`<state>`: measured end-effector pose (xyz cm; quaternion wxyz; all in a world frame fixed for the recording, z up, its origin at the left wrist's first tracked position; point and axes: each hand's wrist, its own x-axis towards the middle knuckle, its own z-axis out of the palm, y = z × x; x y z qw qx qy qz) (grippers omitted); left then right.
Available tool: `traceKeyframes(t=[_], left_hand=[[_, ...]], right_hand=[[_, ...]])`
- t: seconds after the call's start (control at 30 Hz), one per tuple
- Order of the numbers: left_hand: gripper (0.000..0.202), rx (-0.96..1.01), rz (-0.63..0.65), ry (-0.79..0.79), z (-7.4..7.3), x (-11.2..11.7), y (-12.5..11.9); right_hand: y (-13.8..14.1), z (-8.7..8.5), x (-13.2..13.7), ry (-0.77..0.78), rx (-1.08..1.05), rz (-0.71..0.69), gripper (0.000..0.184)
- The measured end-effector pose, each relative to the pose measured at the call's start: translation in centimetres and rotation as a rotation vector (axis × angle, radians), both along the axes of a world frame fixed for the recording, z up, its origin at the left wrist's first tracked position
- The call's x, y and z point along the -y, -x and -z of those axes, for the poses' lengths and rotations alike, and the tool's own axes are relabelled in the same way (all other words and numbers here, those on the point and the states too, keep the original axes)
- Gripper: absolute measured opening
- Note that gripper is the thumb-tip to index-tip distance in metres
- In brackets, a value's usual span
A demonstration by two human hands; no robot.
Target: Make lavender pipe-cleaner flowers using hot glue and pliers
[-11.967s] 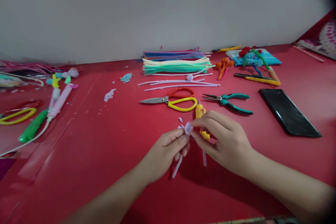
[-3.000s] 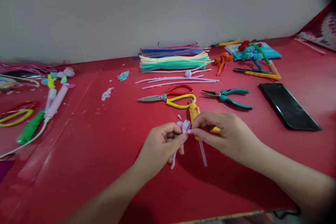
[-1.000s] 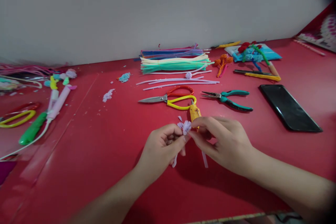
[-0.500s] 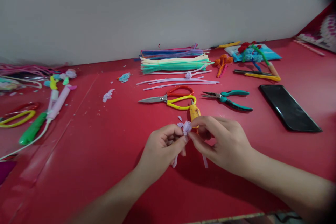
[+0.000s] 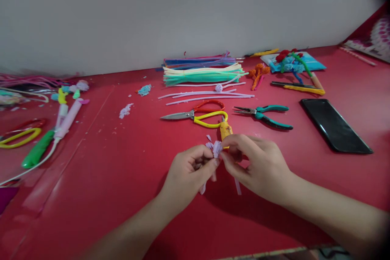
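Note:
Over the red table (image 5: 128, 178), my left hand (image 5: 187, 174) and my right hand (image 5: 258, 166) both pinch a small lilac pipe-cleaner flower (image 5: 215, 147). Its fuzzy head sits between my fingertips, and two loose stem ends hang down below my hands. Just behind my right hand lies a yellow-handled tool (image 5: 226, 130), partly hidden by my fingers. Both hands are closed on the flower.
Red and yellow scissors (image 5: 199, 115) and teal pliers (image 5: 263, 113) lie just beyond my hands. A black phone (image 5: 335, 126) is to the right. Bundled pipe cleaners (image 5: 201, 74) and loose lilac ones (image 5: 207, 95) lie near the wall. Tools and more scissors (image 5: 21, 134) sit far left.
My hands have stayed in place, fingers shifting slightly around the flower head. My right fingertips have closed in a little on it.

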<state>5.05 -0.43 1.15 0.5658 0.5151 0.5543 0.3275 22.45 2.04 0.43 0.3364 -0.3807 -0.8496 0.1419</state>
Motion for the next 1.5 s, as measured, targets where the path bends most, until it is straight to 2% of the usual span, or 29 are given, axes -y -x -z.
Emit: traceKeyframes(t=[0.2, 0.83, 1.07, 1.2, 1.27, 1.33, 1.43, 1.5], left_hand=[[0.014, -0.009, 0.000, -0.026, 0.0, 0.1, 0.0], [0.013, -0.008, -0.006, -0.066, 0.2, 0.3, 0.1], [0.017, 0.182, -0.053, -0.059, 0.7, 0.1, 0.6], [0.018, 0.290, -0.066, -0.046, 1.0, -0.2, 0.9], [0.017, 0.310, -0.078, -0.043, 1.0, -0.2, 1.0], [0.018, 0.284, -0.092, -0.064, 0.7, -0.1, 1.1], [0.019, 0.184, -0.107, -0.145, 0.3, 0.0, 1.0], [0.020, 0.070, -0.120, -0.242, 0.3, 0.1, 1.1]], right_hand=[[-0.1, -0.2, 0.1, 0.050, -0.006, -0.005, 0.010], [0.0, 0.0, 0.2, 0.043, -0.019, 0.010, 0.010], [-0.7, -1.4, 0.1, -0.017, -0.105, 0.042, 0.009], [-1.4, -1.4, -1.2, -0.067, 0.058, 0.135, 0.007], [-1.9, -1.3, -2.0, -0.061, 0.231, 0.207, 0.005], [-2.6, -1.1, -2.7, -0.026, 0.422, 0.259, 0.011], [-3.7, -0.7, -3.0, 0.078, 0.611, 0.214, 0.018], [-4.2, -0.4, -2.9, 0.152, 0.673, 0.139, 0.015]])
